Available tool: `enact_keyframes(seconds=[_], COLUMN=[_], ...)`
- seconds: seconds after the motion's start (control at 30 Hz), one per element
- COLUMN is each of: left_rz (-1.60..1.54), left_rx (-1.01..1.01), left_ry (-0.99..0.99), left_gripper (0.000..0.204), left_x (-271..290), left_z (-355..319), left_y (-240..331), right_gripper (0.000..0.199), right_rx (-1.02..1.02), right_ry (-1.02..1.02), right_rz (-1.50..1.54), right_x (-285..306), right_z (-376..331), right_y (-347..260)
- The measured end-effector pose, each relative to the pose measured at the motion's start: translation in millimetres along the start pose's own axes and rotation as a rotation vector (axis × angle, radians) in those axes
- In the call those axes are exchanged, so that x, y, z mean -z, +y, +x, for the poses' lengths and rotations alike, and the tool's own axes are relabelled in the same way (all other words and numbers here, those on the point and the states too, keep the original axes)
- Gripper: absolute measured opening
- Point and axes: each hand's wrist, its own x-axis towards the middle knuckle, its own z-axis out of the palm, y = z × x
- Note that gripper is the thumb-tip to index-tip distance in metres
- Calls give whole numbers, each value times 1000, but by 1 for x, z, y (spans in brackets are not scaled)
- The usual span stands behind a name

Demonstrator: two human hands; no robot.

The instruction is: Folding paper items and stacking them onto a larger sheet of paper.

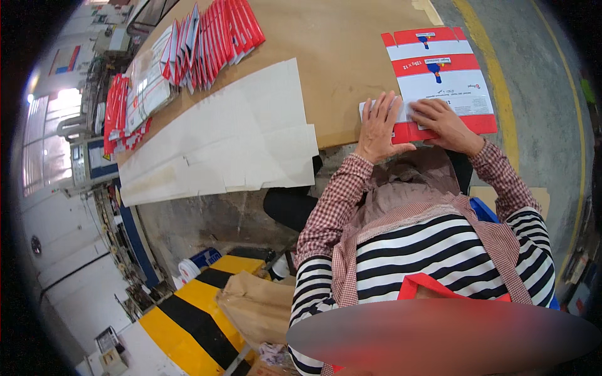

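Carton blank [442, 75] lies flat under both hands [411, 122].

A flattened red-and-white carton blank [442, 78] is pressed flat at the near tabletop edge. More red-and-white flattened cartons [210, 41] are stacked fanned at the far left.

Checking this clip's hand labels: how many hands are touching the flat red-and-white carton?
2. The left hand lies flat on the carton's near-left edge; the right hand presses beside it on the near edge. No others visible.
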Motion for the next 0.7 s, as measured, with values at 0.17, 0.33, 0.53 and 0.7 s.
enact_keyframes(seconds=[0.17,0.33,0.53,0.7], left_rz=[-59,41,205,215], left_rx=[13,57,123,307], left_ry=[20,-49,-191,-137], left_gripper=[116,112,101,80], left_x=[-10,-14,-19,-31], left_z=[4,10,15,37], left_y=[-8,-15,-5,-4], right_gripper=[79,78,64,53], right_rx=[-172,-189,-182,-160], right_ry=[191,164,86,145], right_rz=[-9,11,-48,-18], right_x=[2,-7,-18,-24], right_z=[-9,-8,-9,-11], right_y=[5,7,7,17])
